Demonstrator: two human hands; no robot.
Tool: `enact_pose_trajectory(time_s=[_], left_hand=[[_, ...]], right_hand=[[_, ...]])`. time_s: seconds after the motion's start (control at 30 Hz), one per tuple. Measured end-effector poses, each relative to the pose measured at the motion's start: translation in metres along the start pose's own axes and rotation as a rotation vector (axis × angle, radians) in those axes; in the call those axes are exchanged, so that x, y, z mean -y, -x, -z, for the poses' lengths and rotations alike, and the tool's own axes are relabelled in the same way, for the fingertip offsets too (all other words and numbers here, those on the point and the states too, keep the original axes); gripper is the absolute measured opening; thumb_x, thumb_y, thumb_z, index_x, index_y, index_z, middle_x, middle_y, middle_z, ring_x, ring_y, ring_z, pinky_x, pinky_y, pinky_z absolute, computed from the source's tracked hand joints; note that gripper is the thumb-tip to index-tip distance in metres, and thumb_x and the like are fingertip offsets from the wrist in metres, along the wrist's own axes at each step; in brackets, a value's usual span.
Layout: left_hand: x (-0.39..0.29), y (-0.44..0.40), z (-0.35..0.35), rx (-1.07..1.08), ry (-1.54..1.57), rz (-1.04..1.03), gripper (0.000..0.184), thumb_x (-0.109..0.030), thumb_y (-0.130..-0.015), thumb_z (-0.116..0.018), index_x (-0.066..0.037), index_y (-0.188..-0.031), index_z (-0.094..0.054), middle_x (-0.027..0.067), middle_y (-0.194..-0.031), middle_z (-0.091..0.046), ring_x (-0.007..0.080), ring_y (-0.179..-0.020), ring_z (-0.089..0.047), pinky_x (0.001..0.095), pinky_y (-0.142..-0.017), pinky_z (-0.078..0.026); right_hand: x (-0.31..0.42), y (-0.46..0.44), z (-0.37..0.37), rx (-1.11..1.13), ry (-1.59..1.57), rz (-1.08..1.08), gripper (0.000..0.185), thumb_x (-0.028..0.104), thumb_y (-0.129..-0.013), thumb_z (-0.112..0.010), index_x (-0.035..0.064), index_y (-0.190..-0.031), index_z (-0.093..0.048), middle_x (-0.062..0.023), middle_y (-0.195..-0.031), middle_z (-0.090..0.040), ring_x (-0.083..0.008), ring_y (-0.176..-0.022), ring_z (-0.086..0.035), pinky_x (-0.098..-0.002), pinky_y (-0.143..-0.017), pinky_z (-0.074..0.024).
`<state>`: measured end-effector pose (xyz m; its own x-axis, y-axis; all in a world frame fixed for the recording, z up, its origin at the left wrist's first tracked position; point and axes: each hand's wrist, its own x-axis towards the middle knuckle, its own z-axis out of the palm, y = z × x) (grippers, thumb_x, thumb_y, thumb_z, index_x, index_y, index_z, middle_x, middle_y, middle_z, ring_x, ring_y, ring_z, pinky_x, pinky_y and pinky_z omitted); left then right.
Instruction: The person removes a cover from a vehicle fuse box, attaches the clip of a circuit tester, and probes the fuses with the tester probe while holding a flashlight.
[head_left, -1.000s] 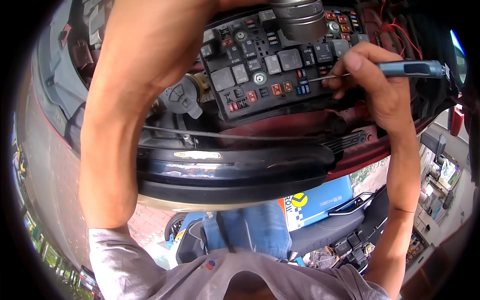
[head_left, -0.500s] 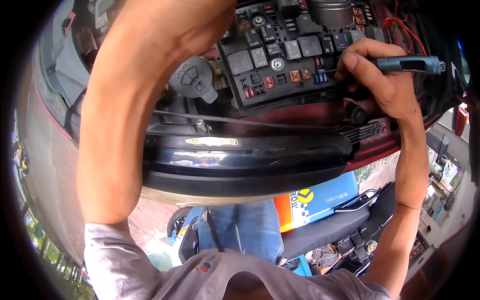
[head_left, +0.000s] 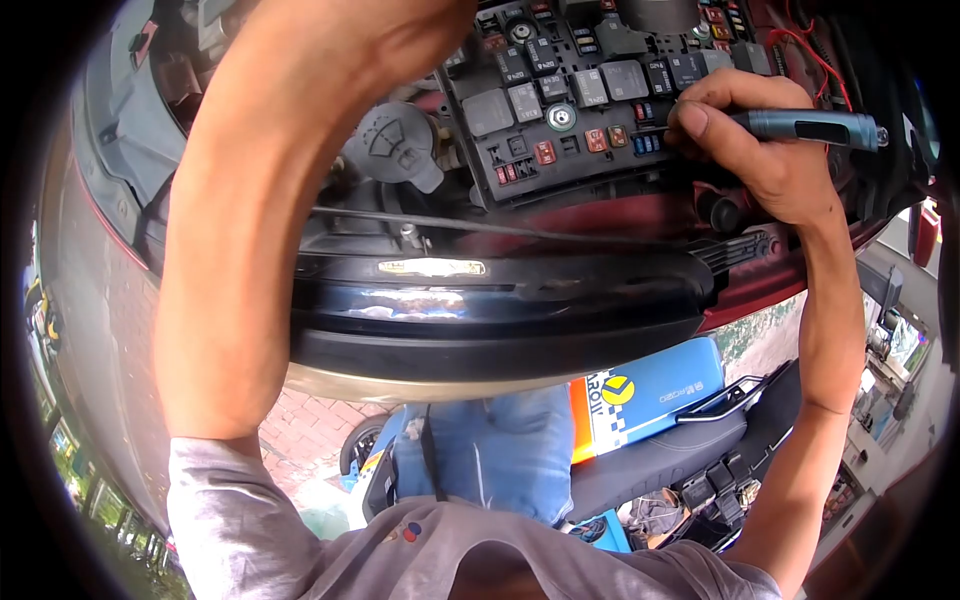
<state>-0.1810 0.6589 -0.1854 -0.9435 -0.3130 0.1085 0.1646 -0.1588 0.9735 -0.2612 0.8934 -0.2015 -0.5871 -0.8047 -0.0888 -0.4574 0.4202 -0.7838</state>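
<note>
My right hand is closed around a blue-grey test pen, which has a dark window on its side. The pen lies almost level, its front end pointing left over the fuse box. Fingers cover most of that front end, so I cannot tell whether the tip touches anything. Just left of the fingertips sit small blue fuses and a green-brown fuse. Black relays fill the middle of the box. On the left, my forearm reaches past the top edge; that hand is out of frame.
A washer filler cap lies left of the fuse box. Thin red wires loop at the upper right. The car's front edge runs across below. Behind my body stands a scooter with a black seat and a blue panel.
The view has shifted slightly, so the fuse box appears a little further right. My right hand keeps its grip on the test pen, which has moved slightly left relative to the box.
</note>
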Motion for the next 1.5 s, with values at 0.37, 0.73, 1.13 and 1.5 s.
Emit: enact_pose_trajectory(time_s=[0.37, 0.73, 1.13, 1.5], left_hand=[[-0.001, -0.005, -0.001, 0.012, 0.005, 0.011, 0.052, -0.054, -0.097, -0.068, -0.004, -0.109, -0.062, 0.0069, -0.101, -0.067, 0.0163, -0.091, -0.067, 0.034, -0.086, -0.056], [-0.004, -0.006, 0.0, 0.028, 0.008, 0.013, 0.049, -0.053, -0.098, -0.068, -0.005, -0.106, -0.063, 0.0056, -0.098, -0.067, 0.0156, -0.09, -0.066, 0.0329, -0.086, -0.055], [-0.015, -0.012, 0.007, 0.137, 0.092, 0.066, 0.047, -0.052, -0.099, -0.067, -0.006, -0.104, -0.063, 0.0038, -0.095, -0.066, 0.0144, -0.089, -0.064, 0.0313, -0.086, -0.053], [-0.023, -0.011, -0.002, 0.026, 0.045, 0.126, 0.049, -0.054, -0.099, -0.067, -0.006, -0.105, -0.066, 0.0058, -0.1, -0.068, 0.0141, -0.091, -0.065, 0.0317, -0.085, -0.053]], right_hand=[[0.001, -0.001, 0.009, 0.045, 0.051, -0.019, 0.02, 0.02, -0.094, -0.072, 0.0001, -0.091, -0.073, -0.002, -0.073, -0.064, -0.009, -0.067, -0.057, -0.0269, -0.061, -0.0438], [0.002, -0.002, 0.008, 0.059, 0.025, -0.029, 0.019, 0.019, -0.092, -0.074, -0.0005, -0.09, -0.074, -0.0033, -0.072, -0.067, -0.0092, -0.066, -0.059, -0.0271, -0.059, -0.0456], [0.003, -0.003, 0.008, 0.056, 0.049, 0.015, 0.016, 0.014, -0.09, -0.073, -0.0018, -0.089, -0.073, -0.0041, -0.071, -0.067, -0.0084, -0.065, -0.06, -0.0267, -0.059, -0.046], [0.004, -0.003, 0.007, 0.066, 0.022, -0.017, 0.015, 0.015, -0.089, -0.076, 0.0001, -0.089, -0.074, -0.0031, -0.069, -0.068, -0.0065, -0.062, -0.062, -0.0251, -0.055, -0.0466]])
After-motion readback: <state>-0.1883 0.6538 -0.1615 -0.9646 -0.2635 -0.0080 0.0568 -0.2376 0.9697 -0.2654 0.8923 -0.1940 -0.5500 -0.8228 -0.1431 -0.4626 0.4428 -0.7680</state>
